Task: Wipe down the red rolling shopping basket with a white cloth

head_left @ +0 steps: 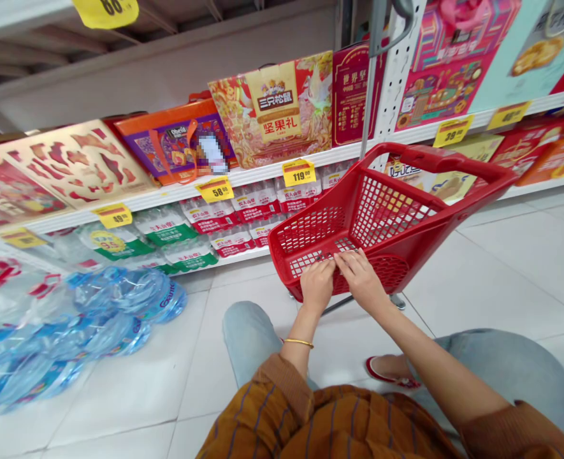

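Observation:
A red plastic shopping cart (454,229) with a latticed basket stands in front of me, tilted in view. My left hand (317,284) and my right hand (362,280) meet over the basket's near edge. Both have bent, closed fingers, and their fingertips almost touch. Whatever is between the fingers, if anything, is hidden or too small to make out. Below the hands, the near rim is partly covered. Through the lattice floor of the basket no goods show. A thin gold bracelet (299,343) circles my left wrist.
Gift boxes, including a red-and-gold nut box (274,111), line the shelf behind yellow price tags (298,172). Wrapped bottle packs (231,242) fill the lower shelf. Large blue water bottles (133,293) stand on the floor at left. My bent knees (250,331) flank the cart.

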